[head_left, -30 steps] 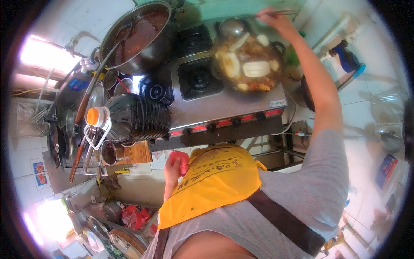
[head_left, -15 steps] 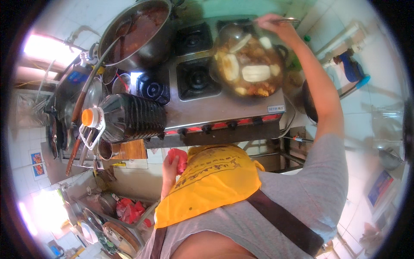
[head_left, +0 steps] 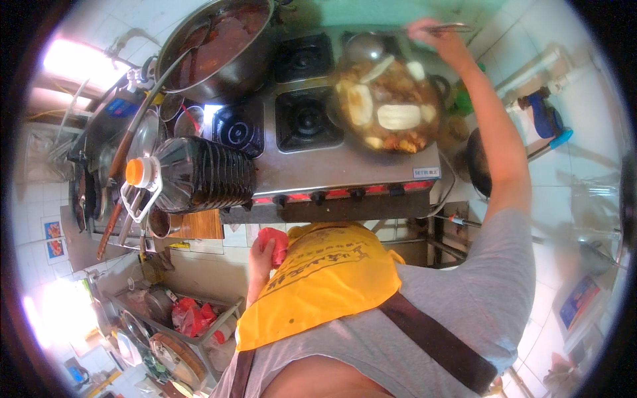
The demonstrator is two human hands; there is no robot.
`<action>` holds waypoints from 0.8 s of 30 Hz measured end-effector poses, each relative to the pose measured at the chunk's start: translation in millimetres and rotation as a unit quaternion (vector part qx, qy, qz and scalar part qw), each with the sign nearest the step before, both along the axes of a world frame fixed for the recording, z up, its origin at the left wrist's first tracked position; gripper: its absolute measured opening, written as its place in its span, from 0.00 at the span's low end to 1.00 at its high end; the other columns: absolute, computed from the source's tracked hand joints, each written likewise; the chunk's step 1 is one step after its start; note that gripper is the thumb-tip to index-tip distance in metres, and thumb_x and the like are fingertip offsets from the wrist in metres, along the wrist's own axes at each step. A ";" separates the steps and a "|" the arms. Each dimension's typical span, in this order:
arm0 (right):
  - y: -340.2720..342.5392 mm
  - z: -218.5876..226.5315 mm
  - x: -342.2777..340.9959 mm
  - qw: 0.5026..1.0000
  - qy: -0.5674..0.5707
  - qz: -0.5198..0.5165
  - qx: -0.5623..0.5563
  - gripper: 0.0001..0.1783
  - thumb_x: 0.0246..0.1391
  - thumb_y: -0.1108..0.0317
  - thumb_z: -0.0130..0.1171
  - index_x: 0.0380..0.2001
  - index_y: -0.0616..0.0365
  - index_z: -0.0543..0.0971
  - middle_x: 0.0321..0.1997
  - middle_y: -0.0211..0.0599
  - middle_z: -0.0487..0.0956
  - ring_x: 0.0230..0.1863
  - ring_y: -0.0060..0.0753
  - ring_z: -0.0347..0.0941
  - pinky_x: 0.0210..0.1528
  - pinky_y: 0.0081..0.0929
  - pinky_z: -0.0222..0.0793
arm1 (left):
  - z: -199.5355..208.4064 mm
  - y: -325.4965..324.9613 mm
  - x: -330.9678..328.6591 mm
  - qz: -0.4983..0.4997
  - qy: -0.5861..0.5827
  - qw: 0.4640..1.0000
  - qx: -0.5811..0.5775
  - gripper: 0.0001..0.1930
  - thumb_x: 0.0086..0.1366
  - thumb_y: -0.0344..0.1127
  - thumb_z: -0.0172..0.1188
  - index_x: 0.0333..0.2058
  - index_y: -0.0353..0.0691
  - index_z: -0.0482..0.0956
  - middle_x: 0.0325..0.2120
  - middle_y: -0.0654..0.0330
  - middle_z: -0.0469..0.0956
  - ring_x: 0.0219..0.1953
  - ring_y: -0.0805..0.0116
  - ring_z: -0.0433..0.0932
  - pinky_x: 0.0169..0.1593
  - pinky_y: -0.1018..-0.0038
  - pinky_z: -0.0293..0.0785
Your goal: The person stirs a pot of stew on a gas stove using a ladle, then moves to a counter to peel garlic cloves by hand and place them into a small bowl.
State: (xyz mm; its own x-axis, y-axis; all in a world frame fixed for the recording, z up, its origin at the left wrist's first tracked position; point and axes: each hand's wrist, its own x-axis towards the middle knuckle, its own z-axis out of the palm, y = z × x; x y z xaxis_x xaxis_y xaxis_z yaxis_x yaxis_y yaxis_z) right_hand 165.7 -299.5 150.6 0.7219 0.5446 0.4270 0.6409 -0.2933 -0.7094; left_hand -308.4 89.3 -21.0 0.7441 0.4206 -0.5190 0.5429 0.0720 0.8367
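Steel stove (head_left: 375,171) underneath. Wide pan (head_left: 355,134) on it, just left of right hand (head_left: 434,34) grip, nearer body. Black burners (head_left: 310,119) farther left. Big pot (head_left: 232,85) well left of same grip. Dark jug (head_left: 207,174) beyond left hand (head_left: 263,252) grip, base contact unclear.

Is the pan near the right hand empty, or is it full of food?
Not empty: white pieces and brown food cover most of the pan. I can't tell how deep it goes.
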 end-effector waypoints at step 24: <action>1.6 -14.0 7.1 0.990 0.131 0.054 0.010 0.09 0.54 0.66 0.55 0.35 0.60 0.77 0.36 0.36 0.78 0.42 0.29 0.75 0.47 0.25 0.73 | 12.3 -12.3 -0.4 0.016 0.023 0.999 0.021 0.14 0.60 0.34 0.55 0.42 0.30 0.73 0.30 0.58 0.77 0.31 0.74 0.73 0.35 0.76 0.70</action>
State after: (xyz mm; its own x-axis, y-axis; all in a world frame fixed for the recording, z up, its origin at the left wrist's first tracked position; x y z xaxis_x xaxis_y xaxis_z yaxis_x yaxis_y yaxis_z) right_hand 172.8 -297.9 136.5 0.7478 0.6171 0.2449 0.4611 -0.2173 -0.8604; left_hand -308.8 77.0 -8.7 0.7061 0.4664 -0.5328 0.5780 0.0550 0.8142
